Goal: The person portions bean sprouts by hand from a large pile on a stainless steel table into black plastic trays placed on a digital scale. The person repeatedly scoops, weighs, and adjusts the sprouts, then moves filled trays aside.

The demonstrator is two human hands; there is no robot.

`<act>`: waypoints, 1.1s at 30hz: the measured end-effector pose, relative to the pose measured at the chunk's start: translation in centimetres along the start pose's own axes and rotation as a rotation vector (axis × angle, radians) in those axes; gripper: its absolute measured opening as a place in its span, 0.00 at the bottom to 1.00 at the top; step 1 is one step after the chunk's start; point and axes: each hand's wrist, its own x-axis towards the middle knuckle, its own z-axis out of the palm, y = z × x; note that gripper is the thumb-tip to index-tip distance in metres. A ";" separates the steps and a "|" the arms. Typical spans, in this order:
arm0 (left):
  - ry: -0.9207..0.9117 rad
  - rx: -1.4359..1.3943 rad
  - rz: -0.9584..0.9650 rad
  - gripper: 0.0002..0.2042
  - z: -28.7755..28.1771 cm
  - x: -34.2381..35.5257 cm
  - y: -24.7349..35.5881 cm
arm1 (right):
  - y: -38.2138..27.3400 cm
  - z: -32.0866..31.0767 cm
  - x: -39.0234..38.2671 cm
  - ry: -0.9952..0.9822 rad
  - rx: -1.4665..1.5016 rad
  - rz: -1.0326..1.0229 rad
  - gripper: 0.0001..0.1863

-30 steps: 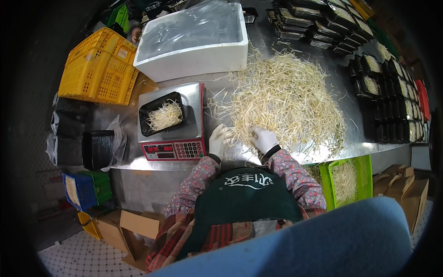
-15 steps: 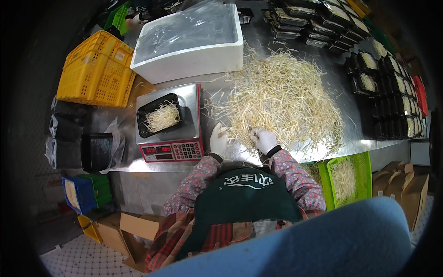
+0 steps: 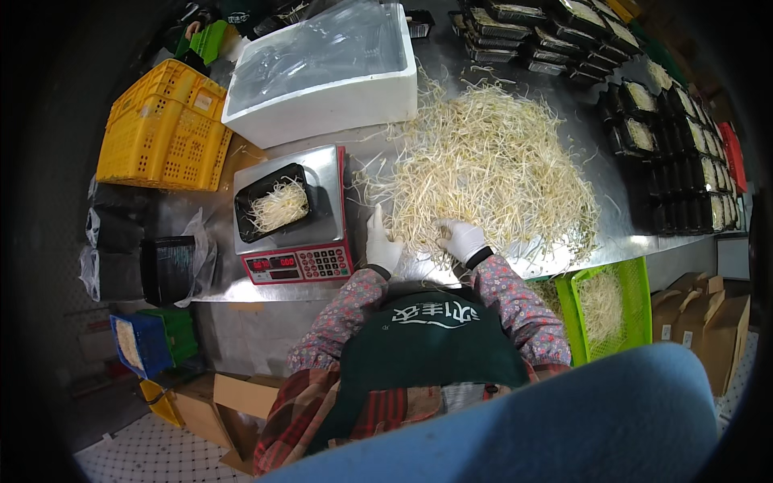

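My gloved left hand (image 3: 383, 245) is open beside the near left edge of a loose heap of pale bean sprouts (image 3: 495, 161), its fingers extended. My gloved right hand (image 3: 459, 240) has its fingers curled round sprouts at the front of the heap. Left of my hands stands a red-trimmed scale (image 3: 330, 253) with a steel pan, and on it a black tray (image 3: 250, 193) partly filled with sprouts.
A white foam box (image 3: 318, 113) and yellow crate (image 3: 161, 129) stand behind the scale. Packed trays (image 3: 580, 40) are stacked at back and right (image 3: 700, 153). Black trays (image 3: 165, 270) lie left; a green crate (image 3: 576, 314) stands below the table's edge. A co-worker's hand (image 3: 193, 28) shows top left.
My left hand's fingers, bent at the sprouts earlier, are now straighter and point forward. My right hand stays at the heap. The co-worker's hand at top left has shifted left.
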 end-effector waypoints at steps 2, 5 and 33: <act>0.007 -0.020 0.021 0.44 0.0 -0.3 0.2 | 0.0 0.1 -0.2 0.035 0.062 -0.038 0.21; 0.008 -0.042 0.025 0.43 -0.1 -0.5 -0.1 | -0.4 0.2 0.0 0.025 0.095 -0.038 0.19; -0.014 -0.746 -0.274 0.31 -1.0 -0.2 -3.0 | 3.2 -10.2 -11.4 0.064 1.038 -0.010 0.04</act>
